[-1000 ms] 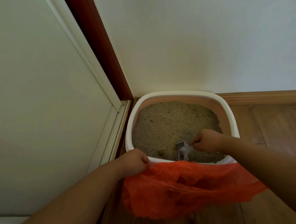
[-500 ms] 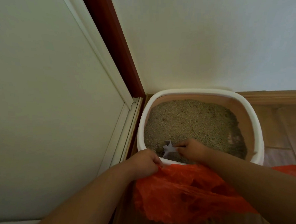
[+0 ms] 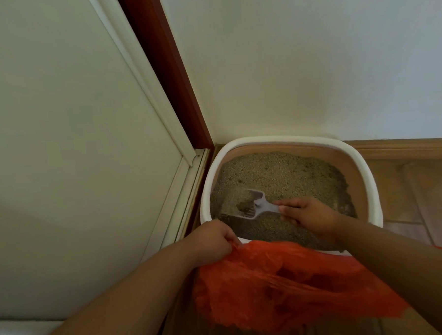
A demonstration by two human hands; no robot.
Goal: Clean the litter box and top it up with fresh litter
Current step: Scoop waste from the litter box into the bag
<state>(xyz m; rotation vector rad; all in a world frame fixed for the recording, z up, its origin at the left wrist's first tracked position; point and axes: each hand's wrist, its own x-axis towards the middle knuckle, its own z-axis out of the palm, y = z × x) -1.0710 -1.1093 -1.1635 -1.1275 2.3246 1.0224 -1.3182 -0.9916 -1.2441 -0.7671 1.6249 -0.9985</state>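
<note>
A litter box (image 3: 280,140) with a white rim and pink inner wall sits in the corner, filled with grey-brown litter (image 3: 279,174). My right hand (image 3: 309,215) grips the handle of a grey slotted scoop (image 3: 252,204), which lies over the litter at the left with a dark clump in its bowl. My left hand (image 3: 213,240) pinches the edge of an orange plastic bag (image 3: 284,281) that hangs open in front of the box's near rim.
A white door panel (image 3: 73,149) with a dark red frame (image 3: 163,68) stands close on the left. A white wall and wooden skirting (image 3: 398,149) run behind the box. Wooden floor (image 3: 408,190) lies to the right.
The scoop has swung from the near edge of the litter to the left side and now lies flat with a clump in it. My left hand keeps hold of the bag.
</note>
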